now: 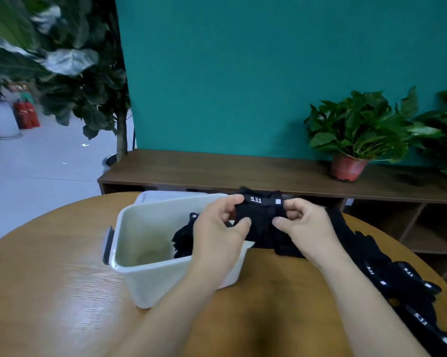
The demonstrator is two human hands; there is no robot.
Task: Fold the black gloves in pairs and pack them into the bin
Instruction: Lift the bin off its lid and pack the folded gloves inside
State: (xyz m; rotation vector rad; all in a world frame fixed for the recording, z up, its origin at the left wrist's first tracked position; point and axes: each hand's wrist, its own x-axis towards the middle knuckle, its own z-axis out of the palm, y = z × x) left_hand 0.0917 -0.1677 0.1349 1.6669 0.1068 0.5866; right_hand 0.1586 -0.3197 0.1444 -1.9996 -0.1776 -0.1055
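Note:
A folded pair of black gloves (259, 217) with a white "5.11" cuff label is held up above the right rim of the white plastic bin (150, 274). My left hand (219, 228) pinches its left edge and my right hand (304, 228) pinches its right edge. Inside the bin lies another bundle of black gloves (182, 240), partly hidden by my left hand. A heap of loose black gloves (402, 279) with the same labels trails along the table's right side, behind my right forearm.
The round wooden table (62, 279) carries the bin, whose lid (160, 195) lies behind it. Beyond stands a low brown shelf (217, 168) with a potted plant (351, 140) against a teal wall. A tall leafy plant (88, 86) stands at the left.

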